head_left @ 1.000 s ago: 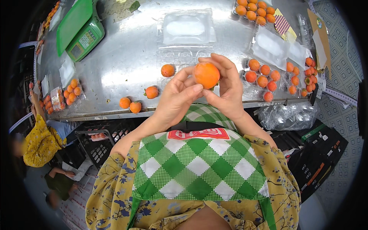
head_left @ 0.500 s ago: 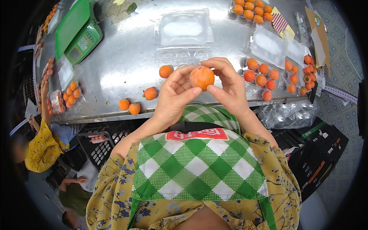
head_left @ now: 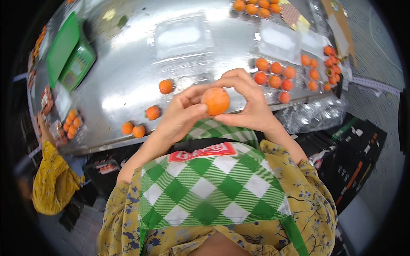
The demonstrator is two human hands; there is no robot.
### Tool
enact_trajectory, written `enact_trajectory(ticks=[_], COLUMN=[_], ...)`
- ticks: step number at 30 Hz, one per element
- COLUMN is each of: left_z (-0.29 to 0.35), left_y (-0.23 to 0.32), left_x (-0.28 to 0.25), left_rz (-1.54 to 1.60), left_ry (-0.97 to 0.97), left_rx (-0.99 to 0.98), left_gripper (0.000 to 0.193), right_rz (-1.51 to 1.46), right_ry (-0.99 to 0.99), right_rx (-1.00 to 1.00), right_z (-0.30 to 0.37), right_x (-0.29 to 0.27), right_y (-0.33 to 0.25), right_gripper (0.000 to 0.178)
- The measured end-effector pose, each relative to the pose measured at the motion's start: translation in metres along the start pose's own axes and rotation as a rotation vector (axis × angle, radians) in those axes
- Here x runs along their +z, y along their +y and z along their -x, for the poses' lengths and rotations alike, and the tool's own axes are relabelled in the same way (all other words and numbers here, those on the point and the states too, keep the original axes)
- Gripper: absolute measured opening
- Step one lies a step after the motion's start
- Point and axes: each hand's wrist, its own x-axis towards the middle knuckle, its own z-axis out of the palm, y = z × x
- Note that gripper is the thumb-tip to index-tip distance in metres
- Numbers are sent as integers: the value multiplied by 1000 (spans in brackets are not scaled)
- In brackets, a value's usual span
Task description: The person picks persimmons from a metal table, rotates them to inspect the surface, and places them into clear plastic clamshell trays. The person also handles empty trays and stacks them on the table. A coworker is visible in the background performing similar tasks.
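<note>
Between my two hands, just above the table's near edge, is an orange persimmon [head_left: 216, 101]. My left hand [head_left: 179, 112] grips its left side, thumb across the front. Curled around its right side and top, my right hand [head_left: 251, 102] touches it with the fingertips. A loose persimmon [head_left: 165, 86] lies on the metal table beyond my left hand. Closer to the edge are another persimmon [head_left: 152, 113] with its leafy cap showing, and a pair, one of them a persimmon [head_left: 138, 131] near the rim.
An open clear plastic tray [head_left: 181, 37] lies mid-table. A green scale [head_left: 77, 64] stands at left. On the right are rows of persimmons [head_left: 274, 81] and an empty tray [head_left: 279, 42]. Clear plastic [head_left: 305, 111] hangs below the edge. A co-worker in a yellow sleeve [head_left: 55, 183] is at far left.
The whole view has shifted, so the table things sit further left. My hands have turned the persimmon, and my left thumb now lies higher on its front. Both hands still hold it.
</note>
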Motion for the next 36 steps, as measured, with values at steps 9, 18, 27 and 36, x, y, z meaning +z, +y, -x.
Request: enact_trajectory(ticks=[9, 18, 27, 36], left_z=[7, 16, 26, 17], left_y=[0, 0, 9, 1], left_x=[-27, -56, -101, -112], left_rz=[-257, -347, -1024, -1764], left_ry=[235, 360, 598, 567], left_rx=[18, 65, 245, 439], left_gripper=[43, 34, 36, 57], right_rz=[86, 820, 1195, 1100], right_ry=[682, 915, 685, 513], right_rx=[345, 549, 561, 715], right_z=[97, 168, 165, 170], right_x=[-105, -165, -178, -190], right_y=[102, 176, 194, 197], right_gripper=[47, 48, 50, 51])
